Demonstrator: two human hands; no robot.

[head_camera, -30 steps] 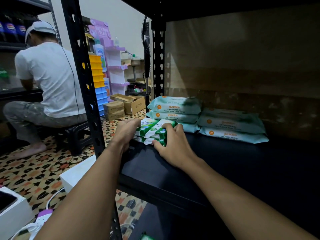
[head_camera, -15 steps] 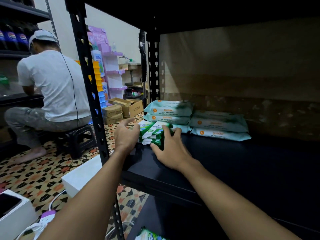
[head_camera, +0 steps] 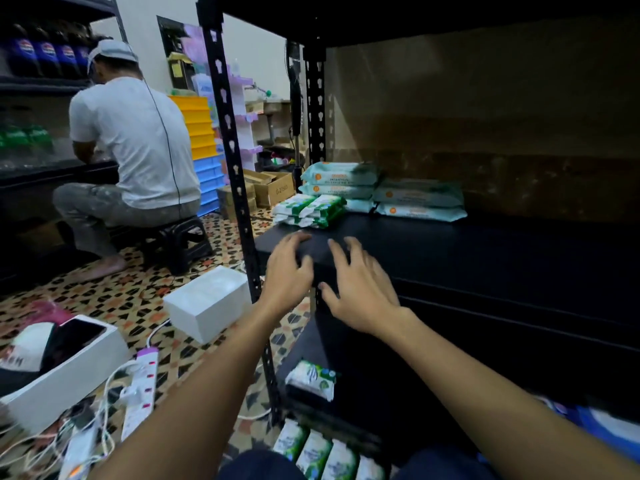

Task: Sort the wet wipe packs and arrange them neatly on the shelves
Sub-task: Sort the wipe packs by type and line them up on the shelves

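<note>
A small stack of green-and-white wipe packs [head_camera: 311,210] lies at the left front of the black shelf [head_camera: 450,251]. Behind it are two stacks of pale teal wipe packs [head_camera: 341,178] [head_camera: 419,199] against the back wall. My left hand [head_camera: 289,271] and my right hand [head_camera: 356,285] hover over the shelf's front edge, fingers spread, holding nothing, a short way in front of the green stack. One green-and-white pack [head_camera: 311,375] lies on the lower shelf. Several more green packs [head_camera: 322,452] sit in a row below it.
The black slotted upright [head_camera: 235,174] stands just left of my left hand. On the patterned floor are a white box [head_camera: 207,303], an open white box [head_camera: 69,362], power strips with cables [head_camera: 138,393] and cardboard boxes [head_camera: 273,188]. A person in a white shirt [head_camera: 138,143] sits on a stool.
Both hands have let go of the green-and-white stack and pulled back toward me to the shelf's front edge. The view has tilted down, revealing the lower shelf and packs.
</note>
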